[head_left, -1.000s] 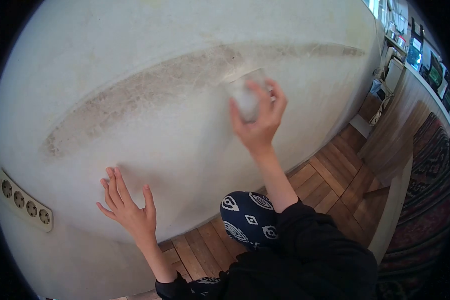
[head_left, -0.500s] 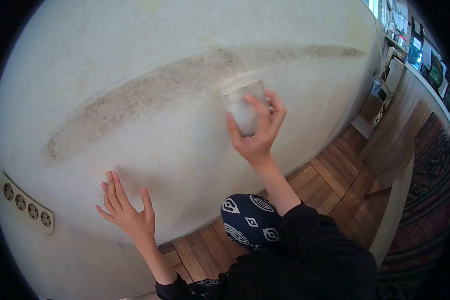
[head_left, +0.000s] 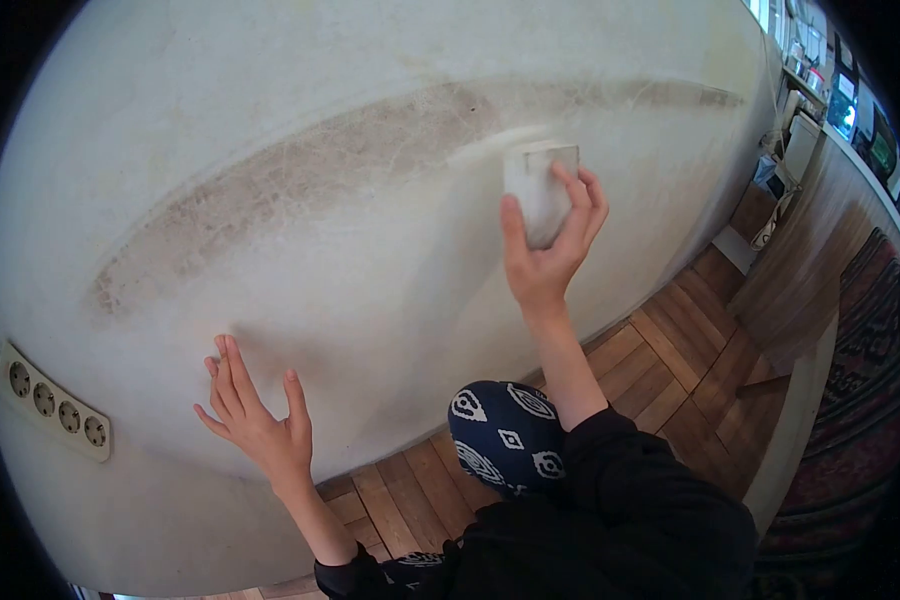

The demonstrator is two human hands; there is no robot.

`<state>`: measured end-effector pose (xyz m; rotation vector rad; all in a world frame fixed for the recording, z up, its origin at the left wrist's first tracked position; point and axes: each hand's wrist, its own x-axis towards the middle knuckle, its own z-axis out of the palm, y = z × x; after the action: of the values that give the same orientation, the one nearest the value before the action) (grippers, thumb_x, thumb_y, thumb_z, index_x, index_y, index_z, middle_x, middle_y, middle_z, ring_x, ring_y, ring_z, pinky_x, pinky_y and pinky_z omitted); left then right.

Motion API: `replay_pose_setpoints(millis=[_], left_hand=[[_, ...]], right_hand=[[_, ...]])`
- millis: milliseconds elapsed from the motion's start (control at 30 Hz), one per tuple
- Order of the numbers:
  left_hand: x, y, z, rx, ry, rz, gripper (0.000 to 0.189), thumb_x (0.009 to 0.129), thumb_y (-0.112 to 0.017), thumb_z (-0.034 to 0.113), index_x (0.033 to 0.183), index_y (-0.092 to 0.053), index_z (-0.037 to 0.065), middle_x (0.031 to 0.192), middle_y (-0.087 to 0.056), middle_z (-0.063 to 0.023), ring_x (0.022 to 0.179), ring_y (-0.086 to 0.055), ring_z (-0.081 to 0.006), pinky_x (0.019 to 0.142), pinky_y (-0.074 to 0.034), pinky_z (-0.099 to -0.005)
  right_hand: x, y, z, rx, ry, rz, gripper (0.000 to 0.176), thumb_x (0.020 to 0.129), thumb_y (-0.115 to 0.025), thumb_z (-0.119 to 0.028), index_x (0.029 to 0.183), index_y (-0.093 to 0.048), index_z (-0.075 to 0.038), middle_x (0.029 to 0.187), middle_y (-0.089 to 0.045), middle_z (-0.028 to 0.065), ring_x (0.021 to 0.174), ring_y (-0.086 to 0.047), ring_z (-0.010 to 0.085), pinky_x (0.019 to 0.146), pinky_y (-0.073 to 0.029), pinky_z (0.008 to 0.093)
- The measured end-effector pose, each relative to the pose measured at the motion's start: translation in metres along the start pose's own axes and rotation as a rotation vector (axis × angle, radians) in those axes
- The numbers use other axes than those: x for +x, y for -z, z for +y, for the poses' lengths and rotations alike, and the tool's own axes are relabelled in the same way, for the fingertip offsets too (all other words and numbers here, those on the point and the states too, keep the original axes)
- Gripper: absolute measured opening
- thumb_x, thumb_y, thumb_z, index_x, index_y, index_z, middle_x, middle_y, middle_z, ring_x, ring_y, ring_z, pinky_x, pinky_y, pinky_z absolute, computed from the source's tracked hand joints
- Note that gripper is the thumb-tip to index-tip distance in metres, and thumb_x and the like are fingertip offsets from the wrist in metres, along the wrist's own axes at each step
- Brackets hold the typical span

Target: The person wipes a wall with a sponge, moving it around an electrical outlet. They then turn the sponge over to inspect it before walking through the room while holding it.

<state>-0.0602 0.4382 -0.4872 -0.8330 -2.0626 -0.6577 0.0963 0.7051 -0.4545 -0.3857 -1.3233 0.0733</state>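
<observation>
Off-white wall (head_left: 370, 300) with a grey-brown curved patch (head_left: 300, 175) is filling the head view. Right hand (head_left: 555, 255) is gripping a pale grey rectangular block (head_left: 540, 200) at the wall just below the patch, fingers partly hiding it. Left hand (head_left: 260, 425) is spreading open, fingertip contact unclear. Upper-right screen (head_left: 842, 108) is showing too small to read. Versus earlier, block is sitting farther right.
</observation>
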Motion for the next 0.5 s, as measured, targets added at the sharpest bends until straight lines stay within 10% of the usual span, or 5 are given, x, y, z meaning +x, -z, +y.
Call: replay_pose_setpoints(millis=[500], left_hand=[[-0.001, -0.003, 0.002, 0.011, -0.011, 0.011, 0.065, 0.084, -0.063, 0.028, 0.144, -0.041, 0.012, 0.145, -0.044, -0.0032, 0.136, -0.037, -0.0278, 0.111, -0.008, -0.0585]], right_hand=[[-0.005, -0.012, 0.004, -0.047, 0.110, 0.002, 0.050, 0.071, -0.079, -0.019, 0.117, -0.060, -0.012, 0.124, -0.045, 0.0196, 0.108, -0.042, 0.0322, 0.087, -0.038, 0.0395]])
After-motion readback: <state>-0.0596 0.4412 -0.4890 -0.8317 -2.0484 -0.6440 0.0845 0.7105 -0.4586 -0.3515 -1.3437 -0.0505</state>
